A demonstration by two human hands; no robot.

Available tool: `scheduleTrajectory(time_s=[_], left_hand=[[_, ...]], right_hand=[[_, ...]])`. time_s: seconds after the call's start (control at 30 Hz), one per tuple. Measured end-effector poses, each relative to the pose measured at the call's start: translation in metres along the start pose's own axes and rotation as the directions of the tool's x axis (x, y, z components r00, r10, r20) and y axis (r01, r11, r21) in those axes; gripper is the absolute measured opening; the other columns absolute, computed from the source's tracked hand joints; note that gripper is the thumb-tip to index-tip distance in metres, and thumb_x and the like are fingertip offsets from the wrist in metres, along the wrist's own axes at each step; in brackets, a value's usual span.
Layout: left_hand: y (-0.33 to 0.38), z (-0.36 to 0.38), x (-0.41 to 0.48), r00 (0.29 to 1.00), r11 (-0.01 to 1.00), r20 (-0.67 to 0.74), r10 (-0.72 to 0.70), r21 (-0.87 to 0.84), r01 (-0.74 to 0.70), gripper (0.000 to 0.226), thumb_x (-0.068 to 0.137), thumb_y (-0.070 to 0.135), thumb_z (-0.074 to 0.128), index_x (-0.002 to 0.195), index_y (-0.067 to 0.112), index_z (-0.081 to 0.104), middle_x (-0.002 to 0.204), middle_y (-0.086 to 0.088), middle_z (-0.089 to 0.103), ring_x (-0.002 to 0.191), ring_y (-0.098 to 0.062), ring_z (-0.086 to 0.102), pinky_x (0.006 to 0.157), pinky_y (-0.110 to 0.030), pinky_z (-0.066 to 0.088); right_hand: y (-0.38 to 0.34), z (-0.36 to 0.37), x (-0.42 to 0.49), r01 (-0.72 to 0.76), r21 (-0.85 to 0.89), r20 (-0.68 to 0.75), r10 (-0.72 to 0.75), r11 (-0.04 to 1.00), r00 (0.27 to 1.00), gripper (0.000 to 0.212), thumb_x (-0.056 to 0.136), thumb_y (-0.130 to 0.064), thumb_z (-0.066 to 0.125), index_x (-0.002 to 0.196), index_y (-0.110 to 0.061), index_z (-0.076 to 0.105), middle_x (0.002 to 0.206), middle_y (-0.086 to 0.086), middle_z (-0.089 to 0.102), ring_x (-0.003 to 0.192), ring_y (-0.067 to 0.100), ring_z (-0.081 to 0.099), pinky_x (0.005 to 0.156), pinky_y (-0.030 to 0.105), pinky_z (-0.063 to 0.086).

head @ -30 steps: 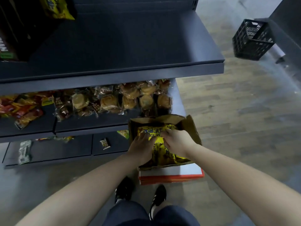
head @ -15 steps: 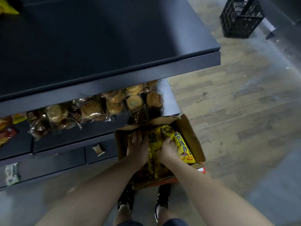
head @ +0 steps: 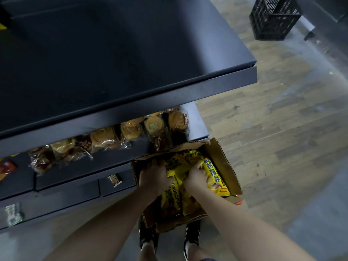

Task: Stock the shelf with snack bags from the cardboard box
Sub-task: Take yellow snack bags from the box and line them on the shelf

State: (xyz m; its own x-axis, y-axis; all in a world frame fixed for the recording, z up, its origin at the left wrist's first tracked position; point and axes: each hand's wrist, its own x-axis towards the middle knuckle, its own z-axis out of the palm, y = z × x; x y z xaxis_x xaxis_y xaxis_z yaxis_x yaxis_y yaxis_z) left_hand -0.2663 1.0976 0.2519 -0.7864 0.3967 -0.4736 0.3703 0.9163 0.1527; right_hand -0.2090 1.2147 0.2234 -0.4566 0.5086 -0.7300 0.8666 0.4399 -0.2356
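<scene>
An open cardboard box sits in front of me, just below the shelves, holding several yellow snack bags. Both hands are inside it. My left hand presses on the bags at the box's left side, fingers curled around them. My right hand grips the top of a yellow snack bag with blue lettering on the right side. The dark top shelf above is bare where I see it.
The shelf below carries wrapped pastries along its front. Small packets lie on the lowest shelf. A black plastic crate stands on the wooden floor far right. My shoes are under the box.
The view has tilted down and shifted; the box sits lower and closer. My hands moved apart and dug deeper among the bags, the right one closing on a bag at the right.
</scene>
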Motion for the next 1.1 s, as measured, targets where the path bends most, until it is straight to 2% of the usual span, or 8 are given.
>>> scheduleTrajectory(time_s=[0.17,0.3,0.37,0.53,0.67,0.77,0.93,1.1], left_hand=[[0.01,-0.018,-0.01,0.969,0.918,0.106,-0.225,-0.309,0.247,0.055,0.079,0.066,0.05,0.1,0.016,0.059,0.092,-0.003,0.064,0.089,-0.026,0.061,0.077,-0.034,0.045],[0.006,-0.015,-0.011,0.834,0.4,0.401,-0.379,-0.742,0.538,0.048,0.078,0.044,0.067,0.096,0.0,0.062,0.073,-0.005,0.053,0.068,-0.023,0.053,0.062,-0.029,0.039],[0.001,-0.012,-0.015,0.816,0.305,0.427,-0.389,-0.776,0.551,0.039,0.072,0.038,0.07,0.085,0.001,0.062,0.077,-0.009,0.057,0.072,-0.026,0.055,0.065,-0.029,0.038],[-0.003,-0.016,-0.017,0.795,0.224,0.528,-0.299,-0.771,0.597,0.037,0.067,0.019,0.07,0.097,-0.003,0.066,0.096,-0.019,0.059,0.087,-0.032,0.057,0.068,-0.032,0.042],[-0.003,-0.019,-0.007,0.786,0.389,0.549,-0.284,-0.683,0.618,0.045,0.08,-0.001,0.065,0.124,-0.008,0.054,0.114,-0.021,0.062,0.117,-0.036,0.055,0.087,-0.037,0.048],[0.0,-0.025,-0.011,0.78,0.377,0.578,-0.24,-0.685,0.624,0.05,0.083,-0.003,0.063,0.131,-0.006,0.048,0.131,-0.024,0.054,0.119,-0.037,0.054,0.093,-0.039,0.047],[0.001,-0.032,-0.04,0.883,0.036,0.467,-0.054,-0.882,0.469,0.045,0.091,0.038,0.056,0.128,0.011,0.058,0.124,-0.015,0.062,0.115,-0.032,0.058,0.103,-0.044,0.041],[-0.007,-0.008,-0.033,0.921,0.028,0.385,-0.052,-0.922,0.387,0.108,0.05,0.098,0.04,0.137,0.035,0.047,0.146,-0.002,0.044,0.135,-0.022,0.039,0.115,-0.048,0.025]], right_hand=[[0.004,0.009,-0.01,0.053,-0.132,0.031,-0.049,0.99,0.998,0.083,0.089,-0.038,0.058,0.144,0.003,0.012,0.142,0.025,0.035,0.131,0.041,0.036,0.105,0.044,0.036],[0.002,0.021,-0.019,0.07,-0.311,0.057,-0.055,0.948,0.997,0.084,0.09,-0.024,0.059,0.148,0.001,0.005,0.147,0.022,0.028,0.136,0.037,0.03,0.109,0.042,0.032],[0.006,0.021,-0.02,0.083,-0.288,0.051,-0.072,0.954,0.996,0.083,0.09,-0.02,0.058,0.148,0.001,0.004,0.147,0.021,0.029,0.136,0.037,0.03,0.11,0.042,0.032],[0.012,-0.013,-0.02,0.012,0.155,0.167,-0.038,0.988,0.985,0.093,0.084,-0.015,0.067,0.149,-0.001,0.002,0.144,0.02,0.039,0.133,0.036,0.039,0.106,0.04,0.039],[0.019,-0.03,-0.014,-0.111,0.576,0.294,-0.079,0.81,0.952,0.104,0.046,-0.024,0.079,0.141,-0.016,0.035,0.132,0.014,0.053,0.121,0.035,0.052,0.103,0.049,0.044],[0.021,-0.041,-0.028,-0.144,0.72,0.391,-0.225,0.679,0.893,0.079,0.056,-0.019,0.08,0.129,-0.022,0.049,0.122,0.011,0.063,0.113,0.034,0.06,0.1,0.055,0.046],[0.006,-0.037,-0.038,-0.085,0.718,0.416,-0.328,0.691,0.848,0.084,0.063,-0.063,0.08,0.133,-0.028,0.049,0.134,0.003,0.059,0.123,0.03,0.055,0.105,0.054,0.04],[-0.012,-0.029,-0.053,0.205,0.59,0.245,-0.414,0.781,0.877,0.085,0.072,-0.065,0.069,0.136,-0.016,0.042,0.135,0.002,0.053,0.12,0.02,0.053,0.104,0.038,0.043]])
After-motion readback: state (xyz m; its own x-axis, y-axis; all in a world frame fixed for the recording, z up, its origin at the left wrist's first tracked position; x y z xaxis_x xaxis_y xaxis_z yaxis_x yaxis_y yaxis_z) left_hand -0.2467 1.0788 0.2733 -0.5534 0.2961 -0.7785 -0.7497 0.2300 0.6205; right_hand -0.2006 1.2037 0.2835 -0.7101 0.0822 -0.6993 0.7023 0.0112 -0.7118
